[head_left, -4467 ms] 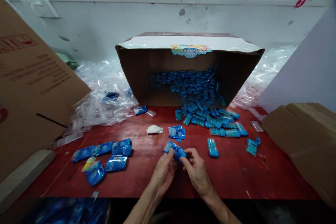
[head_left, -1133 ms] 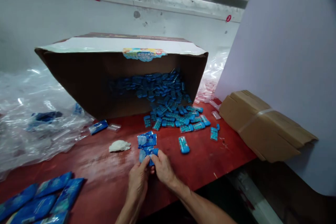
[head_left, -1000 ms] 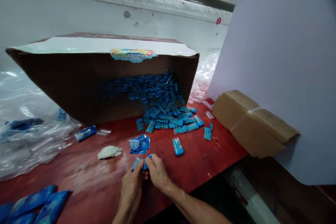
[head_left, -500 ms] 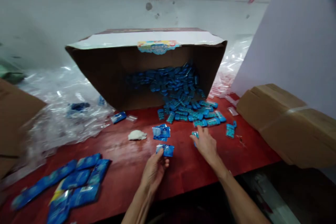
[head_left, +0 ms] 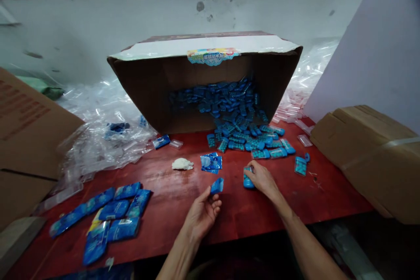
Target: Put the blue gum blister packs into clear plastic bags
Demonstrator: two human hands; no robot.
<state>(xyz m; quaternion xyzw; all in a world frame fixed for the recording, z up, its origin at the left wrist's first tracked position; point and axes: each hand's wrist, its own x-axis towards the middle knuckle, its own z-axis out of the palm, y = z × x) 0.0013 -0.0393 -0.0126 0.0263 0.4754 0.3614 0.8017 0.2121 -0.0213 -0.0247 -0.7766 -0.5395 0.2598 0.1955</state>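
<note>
Between thumb and fingers, my left hand (head_left: 204,213) pinches a small blue packet (head_left: 217,186) above the red table. My right hand (head_left: 262,178) grips a small clear container with a blue cap and blue beads (head_left: 248,178), standing over the table top. Just beyond my left hand lie some flat blue packets (head_left: 211,162), with a crumpled white scrap (head_left: 183,164) beside them. A heap of similar bead containers (head_left: 241,135) spills out of a cardboard box (head_left: 154,118) lying on its side. One open-capped container (head_left: 300,165) sits farther right.
Several filled blue packets (head_left: 113,210) lie at the left on the red table (head_left: 170,210). Clear plastic packaging (head_left: 108,153) is piled behind them. A closed carton (head_left: 367,153) stands at the right edge, and another carton (head_left: 29,127) at the far left.
The blue packet in my left hand has turned more upright. My right hand has drawn the bead container slightly nearer, showing more of it. The camera view has swung left.
</note>
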